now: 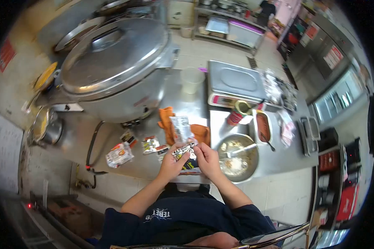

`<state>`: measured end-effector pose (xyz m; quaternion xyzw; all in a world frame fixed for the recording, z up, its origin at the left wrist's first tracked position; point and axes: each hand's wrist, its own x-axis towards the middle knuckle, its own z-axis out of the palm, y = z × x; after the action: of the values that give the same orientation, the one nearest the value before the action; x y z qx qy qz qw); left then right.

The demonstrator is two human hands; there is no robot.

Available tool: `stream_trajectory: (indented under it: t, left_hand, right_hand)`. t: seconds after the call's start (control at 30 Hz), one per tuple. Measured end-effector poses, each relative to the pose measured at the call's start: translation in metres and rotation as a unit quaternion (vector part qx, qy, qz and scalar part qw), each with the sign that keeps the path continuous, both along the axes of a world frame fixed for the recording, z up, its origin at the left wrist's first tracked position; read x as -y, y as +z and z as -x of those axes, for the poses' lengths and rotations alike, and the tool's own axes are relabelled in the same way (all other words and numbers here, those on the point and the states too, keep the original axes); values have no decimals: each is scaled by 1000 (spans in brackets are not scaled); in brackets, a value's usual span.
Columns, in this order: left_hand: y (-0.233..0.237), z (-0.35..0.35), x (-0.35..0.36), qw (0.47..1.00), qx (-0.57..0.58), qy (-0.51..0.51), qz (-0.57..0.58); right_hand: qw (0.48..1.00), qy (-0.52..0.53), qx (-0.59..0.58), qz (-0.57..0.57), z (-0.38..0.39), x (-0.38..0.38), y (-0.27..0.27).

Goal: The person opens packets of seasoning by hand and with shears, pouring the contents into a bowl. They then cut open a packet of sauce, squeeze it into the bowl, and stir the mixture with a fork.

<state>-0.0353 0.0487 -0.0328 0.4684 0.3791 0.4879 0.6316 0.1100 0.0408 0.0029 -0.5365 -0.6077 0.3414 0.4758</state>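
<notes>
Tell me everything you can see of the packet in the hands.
The packet is shiny, silvery like foil at its far end, dark with yellowish marks nearer the body. The left hand and right hand hold it near the front edge of the metal table. They cover part; wording and whether it is open cannot be made out.

Both hands at near edge of steel table [284,159]; left hand [171,164] and right hand [207,160] pinch a silver-and-black packet [190,163] between fingers. Orange cloth [201,133] just beyond, silver pouch [180,125] lying on it. Left: white-and-red packet [119,155], smaller sachet [150,144]. Right: metal bowl [254,164] with white powder and a utensil inside, open can [234,117] behind, then rectangular pan [255,124] of reddish sauce, spoon in it. Further back: scale [237,81], translucent container [192,81], big lidded cooker [120,99] at left.
</notes>
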Motion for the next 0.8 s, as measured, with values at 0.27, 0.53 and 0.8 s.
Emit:
stream_trajectory:
  t: [0.27,0.53,0.8]
  left_hand:
    - [26,-90,15,954,148,-165,-203]
    - [33,-157,22,965,51,-182,-181]
    - [43,-209,46,946,-193,-257,-48]
  right_hand:
    - [908,-120,-390,97,-155,76,35]
    - [997,49,-37,56,-246,110,17]
    - [993,23,105,45,-240,96,24]
